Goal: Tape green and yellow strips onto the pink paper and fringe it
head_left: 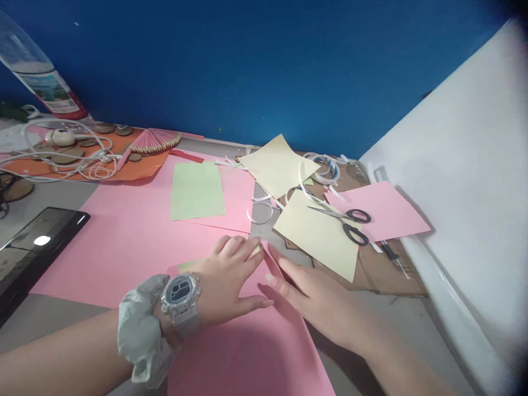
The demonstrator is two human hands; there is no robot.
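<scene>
Both hands lie flat and open, pinching nothing. The left hand [225,280], with a watch [180,297] at the wrist, presses its spread fingers on a pink sheet [251,352]. The right hand [319,302] rests along that sheet's right edge. The sheet's pointed top shows between the two sets of fingertips. Beyond them on the desk [371,330] lie a yellow sheet [317,236] with scissors [350,223] on it, and a green sheet [197,190] farther left.

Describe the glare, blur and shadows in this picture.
Head view: a glare spot sits on the dark screen; the white board is blurred; the top right corner goes dark; the left hand and right hand cast soft shadows on the pink sheet.
</scene>
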